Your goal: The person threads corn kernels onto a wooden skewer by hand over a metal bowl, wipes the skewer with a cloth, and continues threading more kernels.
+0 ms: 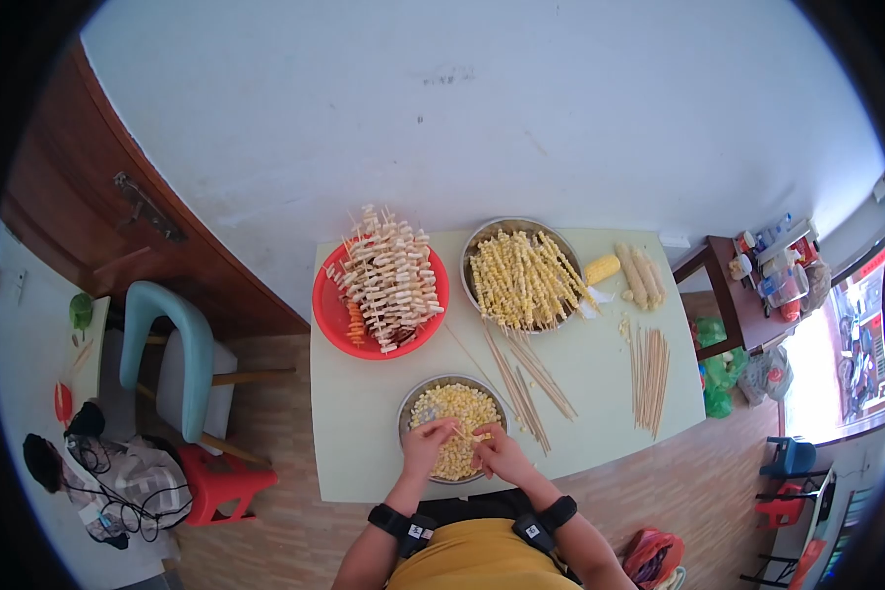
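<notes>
Head cam: metal kernel bowl (pixel 405 418) sits on pale table (pixel 595 344) right by the person, w/ loose yellow corn kernels (pixel 457 401) in it. Both hands are over the kernel bowl: L hand (pixel 427 446) has its fingers pinched on what looks like a thin stick (pixel 460 432), pointing across to the R hand; R hand (pixel 502 456) has fingers bent in near the stick's other end, can't tell if it grips a kernel or stick. Black wrist straps (pixel 389 518) on both arms. Beyond the kernel bowl & to its L, red basin (pixel 431 331) w/ skewers of whitish pieces (pixel 388 280), plus some orange pieces (pixel 355 324). Beyond it & slightly R, 2nd metal bowl (pixel 468 261) heaped w/ corn skewers (pixel 521 280). Just R of the kernel bowl, loose sticks (pixel 521 391) lie fanned out; farther R, another bunch of sticks (pixel 650 382). Beyond that bunch, still R of the kernel bowl, yellow cob (pixel 602 269) next to pale stripped cobs (pixel 641 276). Well L of it, blue-backed chair (pixel 167 334) & red stool (pixel 221 482).
</notes>
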`<state>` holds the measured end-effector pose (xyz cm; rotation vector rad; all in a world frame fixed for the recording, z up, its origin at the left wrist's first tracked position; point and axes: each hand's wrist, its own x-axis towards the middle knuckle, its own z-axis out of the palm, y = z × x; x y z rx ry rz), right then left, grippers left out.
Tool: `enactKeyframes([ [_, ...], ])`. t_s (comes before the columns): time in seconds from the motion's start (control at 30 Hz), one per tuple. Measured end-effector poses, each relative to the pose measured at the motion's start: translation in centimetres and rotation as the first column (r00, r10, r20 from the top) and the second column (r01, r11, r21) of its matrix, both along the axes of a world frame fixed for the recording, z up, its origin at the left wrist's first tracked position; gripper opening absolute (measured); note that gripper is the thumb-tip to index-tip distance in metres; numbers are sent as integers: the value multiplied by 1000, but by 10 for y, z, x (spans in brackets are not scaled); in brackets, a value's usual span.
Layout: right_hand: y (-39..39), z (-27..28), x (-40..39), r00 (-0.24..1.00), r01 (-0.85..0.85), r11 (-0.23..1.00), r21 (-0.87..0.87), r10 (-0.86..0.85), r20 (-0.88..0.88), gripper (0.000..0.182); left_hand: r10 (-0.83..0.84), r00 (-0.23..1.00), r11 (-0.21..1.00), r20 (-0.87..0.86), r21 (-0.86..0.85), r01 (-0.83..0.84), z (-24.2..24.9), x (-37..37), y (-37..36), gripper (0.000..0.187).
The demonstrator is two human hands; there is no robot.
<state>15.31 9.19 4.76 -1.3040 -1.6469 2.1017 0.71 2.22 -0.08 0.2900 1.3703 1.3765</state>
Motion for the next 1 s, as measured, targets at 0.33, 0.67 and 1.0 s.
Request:
enactKeyframes([
  [0.33,5,-8,10,999,-8,991,133,2,47,14,-89,976,994,-199,47,100,18,10,3,18],
  [0.67,6,-6,26,999,-36,996,-79,34,-31,15,131,989,991,-66,5,-131,4,-4,-4,11],
  [1.0,0,-3,-5,926,-346,883,316,267,268,19,198,978,978,-58,76,-194,-17,2,-4,18],
])
